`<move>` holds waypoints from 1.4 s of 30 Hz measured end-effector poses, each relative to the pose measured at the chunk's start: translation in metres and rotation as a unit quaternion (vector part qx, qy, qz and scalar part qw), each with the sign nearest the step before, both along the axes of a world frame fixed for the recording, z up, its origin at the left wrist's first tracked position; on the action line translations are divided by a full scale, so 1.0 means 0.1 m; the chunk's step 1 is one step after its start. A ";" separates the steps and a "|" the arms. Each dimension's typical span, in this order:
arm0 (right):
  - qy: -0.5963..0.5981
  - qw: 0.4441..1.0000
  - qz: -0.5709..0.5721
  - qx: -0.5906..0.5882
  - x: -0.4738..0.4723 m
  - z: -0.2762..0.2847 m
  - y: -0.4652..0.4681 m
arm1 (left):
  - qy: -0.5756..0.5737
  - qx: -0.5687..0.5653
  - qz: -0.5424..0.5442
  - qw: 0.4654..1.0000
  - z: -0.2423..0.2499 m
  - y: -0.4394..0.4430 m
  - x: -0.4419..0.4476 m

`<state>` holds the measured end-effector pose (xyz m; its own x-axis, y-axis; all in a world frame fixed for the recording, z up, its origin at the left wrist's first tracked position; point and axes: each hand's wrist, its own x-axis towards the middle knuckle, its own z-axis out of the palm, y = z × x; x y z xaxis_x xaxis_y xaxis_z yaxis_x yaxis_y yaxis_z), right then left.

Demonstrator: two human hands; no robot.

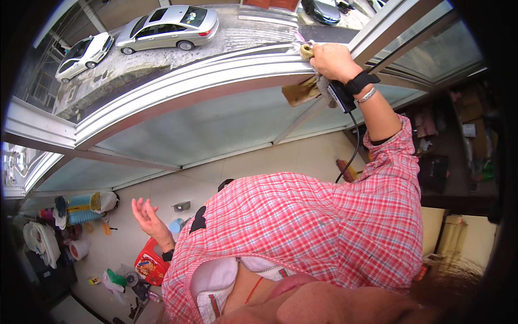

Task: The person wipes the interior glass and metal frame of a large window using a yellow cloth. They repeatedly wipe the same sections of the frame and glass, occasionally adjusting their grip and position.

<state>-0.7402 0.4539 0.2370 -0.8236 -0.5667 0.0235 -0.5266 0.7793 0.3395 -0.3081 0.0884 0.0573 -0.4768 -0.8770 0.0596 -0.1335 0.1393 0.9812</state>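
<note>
At the upper right, my right hand (334, 60) closes on a yellowish cloth (306, 51) at the white window track (194, 83). Greyish cloth (323, 86) and a brown, flat-looking piece (297, 93) hang below that hand on the inner side of the frame; what the brown piece is made of cannot be told. A black device with a cable (342, 97) is strapped at my right wrist. Lower left, my left hand (150, 222) is raised over the floor with its fingers apart, holding nothing.
Frosted panels (202, 117) stand below the track; parked cars (170, 30) are outside. On the tiled floor are a red plastic stool (151, 265), a small dark box (181, 206), a blue container (176, 225) and a brush (345, 170). Tubs (40, 243) stand at the left, shelves (471, 141) at the right.
</note>
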 end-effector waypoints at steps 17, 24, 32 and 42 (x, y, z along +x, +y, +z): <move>0.097 0.977 0.047 -0.183 0.16 0.02 -0.04 | 0.012 0.004 -0.055 0.998 -0.06 -0.13 -0.22; -0.036 0.998 -0.033 -0.033 -0.40 -0.04 -0.01 | -0.006 0.014 0.009 1.000 -0.20 -0.06 0.17; -0.075 0.992 0.050 -0.090 -0.06 0.04 -0.49 | 0.001 0.042 0.062 0.997 -0.34 -0.07 0.41; -0.126 0.913 0.324 -0.212 0.88 0.03 -2.42 | -0.003 0.063 0.064 0.996 -0.48 0.21 0.72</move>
